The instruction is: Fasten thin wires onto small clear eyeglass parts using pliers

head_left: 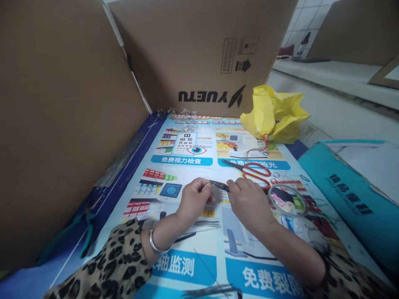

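Observation:
My left hand (193,199) is closed in a pinch over the printed sheet (218,207), with a thin wire loop (207,178) at its fingertips. My right hand (249,203) is wrapped round small black pliers (220,185), whose jaws point left and reach the left fingertips. Just beyond the right hand lie red-handled scissors (257,171), blades to the left. A roll of clear tape or wire (288,201) sits right of that hand. Thin dark wires (202,223) lie below the left hand, and another bundle (212,291) is at the bottom edge.
Cardboard panels (193,54) stand at the back and left. A yellow paper bundle (274,114) with coloured cords is at the back right, a teal box (349,191) at the right. Teal-handled pliers (87,226) lie at the left, and tangled wire (183,118) at the back.

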`<state>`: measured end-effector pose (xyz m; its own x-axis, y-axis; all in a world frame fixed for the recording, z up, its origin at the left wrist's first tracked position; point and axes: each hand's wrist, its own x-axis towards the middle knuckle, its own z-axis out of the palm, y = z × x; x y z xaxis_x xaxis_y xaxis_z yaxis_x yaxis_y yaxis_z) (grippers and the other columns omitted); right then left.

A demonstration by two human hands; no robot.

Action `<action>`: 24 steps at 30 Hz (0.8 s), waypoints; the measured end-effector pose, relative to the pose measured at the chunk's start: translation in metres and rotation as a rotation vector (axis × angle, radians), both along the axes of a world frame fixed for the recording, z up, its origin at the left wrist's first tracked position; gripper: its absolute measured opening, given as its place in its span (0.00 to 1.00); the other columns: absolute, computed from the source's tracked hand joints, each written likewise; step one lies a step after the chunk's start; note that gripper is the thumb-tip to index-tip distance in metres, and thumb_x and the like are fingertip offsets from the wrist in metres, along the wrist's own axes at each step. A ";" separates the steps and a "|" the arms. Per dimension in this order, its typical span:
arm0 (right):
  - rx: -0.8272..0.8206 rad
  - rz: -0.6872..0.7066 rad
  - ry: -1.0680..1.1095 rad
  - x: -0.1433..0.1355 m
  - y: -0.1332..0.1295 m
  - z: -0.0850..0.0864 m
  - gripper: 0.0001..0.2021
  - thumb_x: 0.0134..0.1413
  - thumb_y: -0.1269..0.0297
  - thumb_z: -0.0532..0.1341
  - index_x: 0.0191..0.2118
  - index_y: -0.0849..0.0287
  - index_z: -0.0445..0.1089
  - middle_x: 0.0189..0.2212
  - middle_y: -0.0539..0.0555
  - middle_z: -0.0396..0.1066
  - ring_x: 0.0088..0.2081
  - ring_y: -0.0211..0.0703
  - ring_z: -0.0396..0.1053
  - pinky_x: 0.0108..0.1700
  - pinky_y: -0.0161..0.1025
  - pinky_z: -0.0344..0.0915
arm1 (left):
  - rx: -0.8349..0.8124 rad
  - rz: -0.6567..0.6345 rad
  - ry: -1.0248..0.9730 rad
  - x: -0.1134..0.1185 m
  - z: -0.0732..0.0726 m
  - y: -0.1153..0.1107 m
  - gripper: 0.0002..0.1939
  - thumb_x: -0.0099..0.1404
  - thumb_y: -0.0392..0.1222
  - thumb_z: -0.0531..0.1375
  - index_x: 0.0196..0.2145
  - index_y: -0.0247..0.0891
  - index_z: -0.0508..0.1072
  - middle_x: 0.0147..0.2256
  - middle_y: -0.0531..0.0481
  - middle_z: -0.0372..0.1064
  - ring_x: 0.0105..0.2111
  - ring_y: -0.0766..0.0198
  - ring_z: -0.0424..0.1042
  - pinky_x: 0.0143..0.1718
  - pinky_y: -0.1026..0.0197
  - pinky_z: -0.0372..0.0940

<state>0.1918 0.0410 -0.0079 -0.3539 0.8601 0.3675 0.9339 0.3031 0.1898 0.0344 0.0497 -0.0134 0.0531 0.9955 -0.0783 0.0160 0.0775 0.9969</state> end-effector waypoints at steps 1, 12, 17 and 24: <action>0.001 -0.007 -0.004 0.000 0.000 0.000 0.06 0.54 0.68 0.54 0.37 0.59 0.67 0.29 0.54 0.65 0.33 0.45 0.59 0.36 0.40 0.48 | 0.014 0.003 0.016 0.000 0.000 0.000 0.06 0.57 0.41 0.54 0.26 0.36 0.66 0.18 0.56 0.64 0.19 0.71 0.63 0.26 0.67 0.61; -0.007 0.005 -0.001 0.000 0.001 -0.001 0.06 0.53 0.70 0.54 0.36 0.60 0.67 0.28 0.54 0.66 0.33 0.44 0.60 0.36 0.40 0.48 | 0.085 0.028 0.090 0.000 0.002 -0.003 0.05 0.58 0.40 0.54 0.26 0.37 0.66 0.18 0.57 0.65 0.20 0.71 0.63 0.28 0.67 0.61; 0.011 0.012 -0.007 0.001 0.001 -0.004 0.06 0.53 0.71 0.54 0.36 0.60 0.67 0.28 0.53 0.66 0.32 0.43 0.61 0.36 0.39 0.49 | 0.065 0.027 0.072 -0.001 0.001 -0.001 0.05 0.58 0.40 0.54 0.27 0.37 0.66 0.18 0.57 0.65 0.20 0.71 0.64 0.27 0.67 0.61; -0.139 -0.018 0.026 0.006 0.004 -0.003 0.06 0.53 0.72 0.54 0.34 0.58 0.67 0.29 0.53 0.68 0.32 0.41 0.64 0.33 0.38 0.50 | 0.072 -0.138 0.049 -0.002 0.009 -0.007 0.07 0.59 0.41 0.54 0.29 0.35 0.68 0.20 0.55 0.66 0.21 0.70 0.66 0.28 0.66 0.62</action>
<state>0.1980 0.0451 -0.0113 -0.3297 0.9095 0.2530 0.9435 0.3080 0.1222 0.0324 0.0431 -0.0046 0.1881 0.9821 -0.0133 0.0703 0.0001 0.9975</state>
